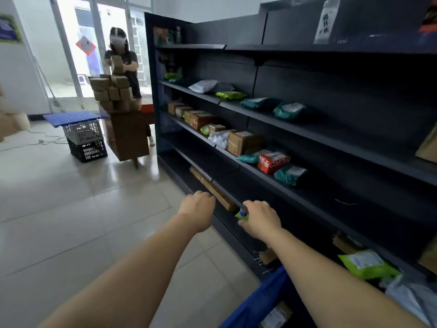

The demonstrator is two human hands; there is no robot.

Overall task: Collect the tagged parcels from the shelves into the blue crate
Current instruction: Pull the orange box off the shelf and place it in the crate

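Dark metal shelving point(307, 129) over pale floor tiles point(82, 209), long parcel reached for
A long flat brown cardboard parcel point(210, 185) lies low in the shelving, beyond the blue plastic crate point(257, 301); the left hand point(198, 205) is curled beside its near end (a grip cannot be confirmed), while a small green packet point(242, 216) is pinched by the right hand point(260, 220). Stiff and probably light, it is best taken at both ends
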